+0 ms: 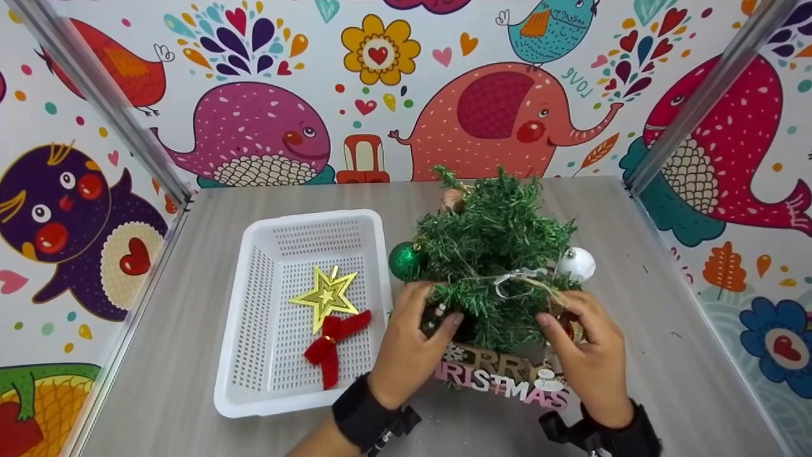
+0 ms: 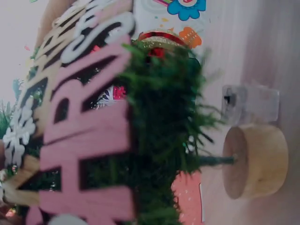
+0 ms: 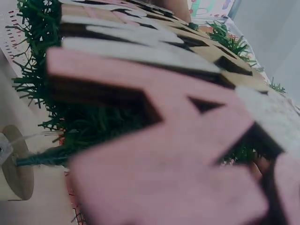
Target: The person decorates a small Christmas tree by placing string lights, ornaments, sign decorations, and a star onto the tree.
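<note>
A small green Christmas tree [image 1: 498,228] stands before me. A wooden Merry Christmas sign [image 1: 507,388], with pink and white letters and a snowman, hangs on its front. The sign's twine [image 1: 538,287] runs over the branches past a clear bow. My left hand [image 1: 409,349] is at the tree's left side, thumb and fingers curled at the twine's left end. At the other end, my right hand [image 1: 593,352] pinches the twine among the branches. The sign's letters [image 2: 89,136] fill the left wrist view, and pink letters [image 3: 178,140] also cover much of the right wrist view.
A white plastic basket [image 1: 231,355] on the left holds a gold star [image 1: 325,296] and a red velvet bow [image 1: 327,343]. A green bauble [image 1: 406,260] and a white bauble [image 1: 576,263] hang on the tree. Its round wooden base [image 2: 262,161] shows below.
</note>
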The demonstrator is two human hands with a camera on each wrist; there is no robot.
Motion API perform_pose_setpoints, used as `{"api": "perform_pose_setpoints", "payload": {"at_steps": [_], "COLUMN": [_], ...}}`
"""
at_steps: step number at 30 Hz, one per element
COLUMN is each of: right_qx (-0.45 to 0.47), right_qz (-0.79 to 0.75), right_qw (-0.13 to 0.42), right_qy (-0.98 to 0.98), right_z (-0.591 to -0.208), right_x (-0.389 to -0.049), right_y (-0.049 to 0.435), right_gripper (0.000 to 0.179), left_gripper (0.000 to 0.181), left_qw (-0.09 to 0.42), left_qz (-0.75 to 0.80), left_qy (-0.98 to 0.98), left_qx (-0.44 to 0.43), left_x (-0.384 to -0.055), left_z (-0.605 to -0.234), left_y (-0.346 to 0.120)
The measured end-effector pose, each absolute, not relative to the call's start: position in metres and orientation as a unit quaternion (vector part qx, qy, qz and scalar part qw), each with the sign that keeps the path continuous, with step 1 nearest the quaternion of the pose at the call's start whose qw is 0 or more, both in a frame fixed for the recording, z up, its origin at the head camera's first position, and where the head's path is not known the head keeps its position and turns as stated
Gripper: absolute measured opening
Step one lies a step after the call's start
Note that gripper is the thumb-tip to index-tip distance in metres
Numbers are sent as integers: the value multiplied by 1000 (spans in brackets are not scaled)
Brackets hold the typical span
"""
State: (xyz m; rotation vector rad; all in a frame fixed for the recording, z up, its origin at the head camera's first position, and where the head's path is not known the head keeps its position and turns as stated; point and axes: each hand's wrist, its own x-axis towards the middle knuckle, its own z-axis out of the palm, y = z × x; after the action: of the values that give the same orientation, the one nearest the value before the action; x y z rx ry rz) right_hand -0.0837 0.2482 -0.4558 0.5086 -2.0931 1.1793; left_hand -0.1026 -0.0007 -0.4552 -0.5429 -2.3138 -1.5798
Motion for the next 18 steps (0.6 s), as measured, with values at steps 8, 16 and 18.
{"api": "perform_pose_setpoints", "payload": {"at_steps": [8, 16, 18], "right_qx": [202, 71, 23], "right_qz": [526, 578, 579], "right_qw": [332, 393, 386], "right_qy": [-756, -711, -718], "right_z": [-455, -487, -497], "right_x": [-79, -69, -66], "right_y": [258, 275, 282], "right_gripper": [28, 18, 18], "left_gripper": [42, 43, 44], "left_qw": [170, 126, 121], "left_qz": [-544, -519, -495], "left_qy": [-800, -837, -856], "left_qx": [-186, -121, -83], "left_x": [-98, -113, -126], "left_z": [-449, -445, -445], "left_y": [-17, -60, -77]}}
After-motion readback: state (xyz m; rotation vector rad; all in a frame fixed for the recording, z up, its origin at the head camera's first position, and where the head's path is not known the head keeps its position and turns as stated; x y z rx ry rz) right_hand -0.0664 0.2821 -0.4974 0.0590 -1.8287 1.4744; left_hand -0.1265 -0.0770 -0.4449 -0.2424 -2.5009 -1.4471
